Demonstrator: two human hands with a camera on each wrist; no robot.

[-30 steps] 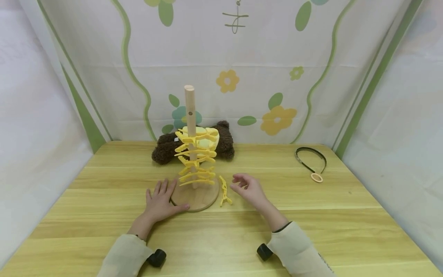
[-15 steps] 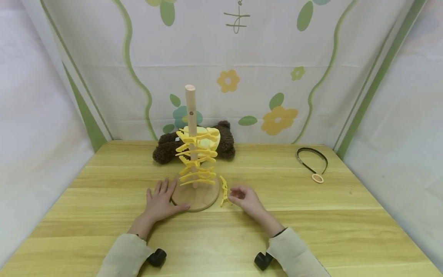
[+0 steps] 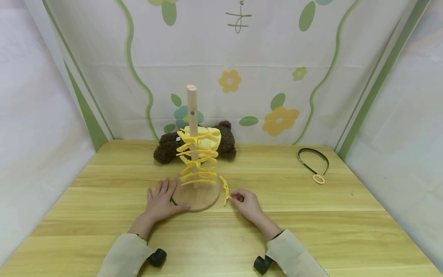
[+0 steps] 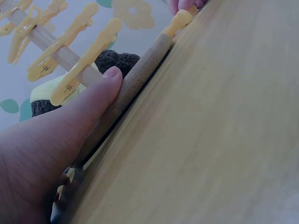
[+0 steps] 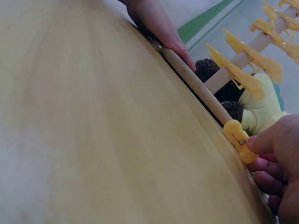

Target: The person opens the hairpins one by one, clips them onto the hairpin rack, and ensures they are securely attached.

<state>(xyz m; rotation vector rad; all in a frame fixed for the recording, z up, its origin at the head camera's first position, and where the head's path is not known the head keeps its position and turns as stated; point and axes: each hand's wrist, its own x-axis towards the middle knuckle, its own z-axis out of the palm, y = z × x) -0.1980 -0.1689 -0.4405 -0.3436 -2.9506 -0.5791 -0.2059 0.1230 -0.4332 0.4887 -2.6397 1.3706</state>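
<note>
A wooden post (image 3: pixel 192 98) rises from a round wooden base (image 3: pixel 197 204), with several yellow hair clips (image 3: pixel 199 179) clamped across it. My left hand (image 3: pixel 162 204) lies on the table at the base's left side, fingers spread, the thumb (image 4: pixel 105 88) resting on the rim. Beside the base's right edge lies a loose yellow hair clip (image 3: pixel 225 190). Its near end is pinched by thumb and fingers of my right hand (image 3: pixel 248 204). In the right wrist view the thumb presses on the clip (image 5: pixel 240 142) near its metal spring, while the fingertips are partly hidden behind.
A brown plush bear (image 3: pixel 226 142) in a yellow top lies behind the post. Far right on the wooden table (image 3: pixel 311 231) is a black headband (image 3: pixel 320 154) with a ring-shaped piece. Floral fabric (image 3: pixel 263 50) walls the back and sides.
My right hand has moved down and slightly left to the loose hair clip, and its fingers have closed on the near end. The clip has turned slightly. My left hand has stayed put.
</note>
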